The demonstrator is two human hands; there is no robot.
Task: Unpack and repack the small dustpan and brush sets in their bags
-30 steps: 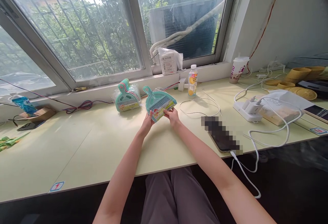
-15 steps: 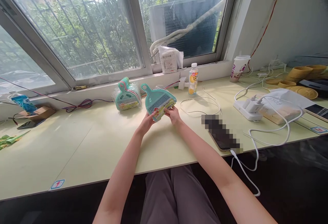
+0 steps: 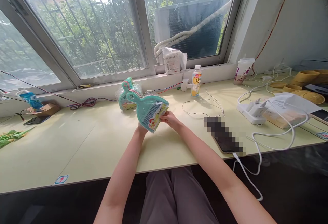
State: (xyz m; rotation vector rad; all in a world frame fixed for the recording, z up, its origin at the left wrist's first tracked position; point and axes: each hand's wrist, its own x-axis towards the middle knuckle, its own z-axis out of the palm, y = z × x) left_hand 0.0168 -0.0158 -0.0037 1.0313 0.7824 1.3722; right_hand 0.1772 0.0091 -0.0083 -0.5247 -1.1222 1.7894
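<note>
A teal mini dustpan and brush set (image 3: 151,109) in clear wrap is held up above the table, tilted with its handle to the upper left. A yellow printed label crosses its lower right side. My right hand (image 3: 169,119) pinches the set's right edge by the label. Behind its lower left edge is my left hand (image 3: 142,128), closed on the set, its fingers mostly hidden. Just beyond stands a row of similar wrapped dustpan sets (image 3: 127,96) in green and pink, partly covered by the held one.
On the pale table (image 3: 84,149) a phone (image 3: 224,137) with a white cable lies at the right, near a charger block (image 3: 252,113). A juice bottle (image 3: 196,82), a paper cup (image 3: 243,72) and a tissue pack (image 3: 173,61) stand at the back.
The held dustpan set has moved left and a little toward me, and it is turned more steeply. My left hand has slid further behind it. The camera view has shifted slightly.
</note>
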